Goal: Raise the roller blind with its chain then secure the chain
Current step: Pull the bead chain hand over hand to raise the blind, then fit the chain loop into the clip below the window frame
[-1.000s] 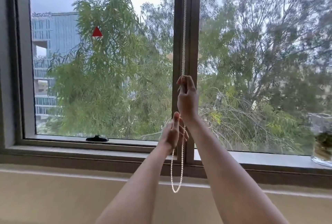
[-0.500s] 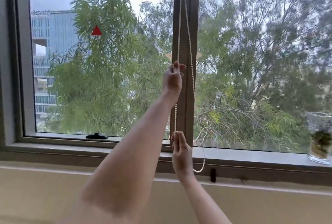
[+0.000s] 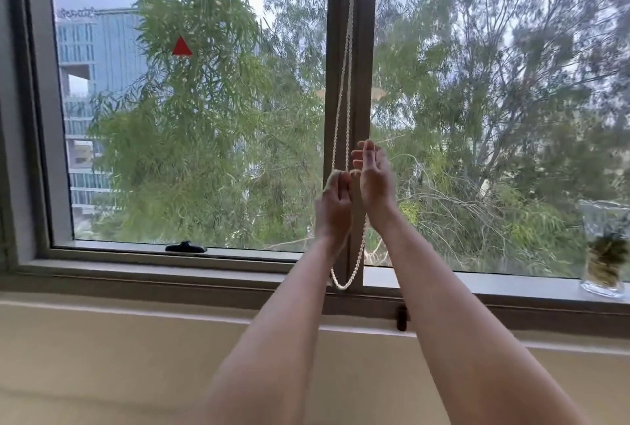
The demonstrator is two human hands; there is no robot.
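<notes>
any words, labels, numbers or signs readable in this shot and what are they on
Lettering along the roofline of the building outside: there, but too blurred to read.
Red triangle on the left window pane: a plain mark, no text on it.
Glass vase on the sill: no label visible.
Bead chain, window frame and both hands: no text.

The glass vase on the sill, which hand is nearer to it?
Right. The right hand is raised beside the chain, well left of the glass vase; the left hand sits farther left, pinching the chain.
</notes>
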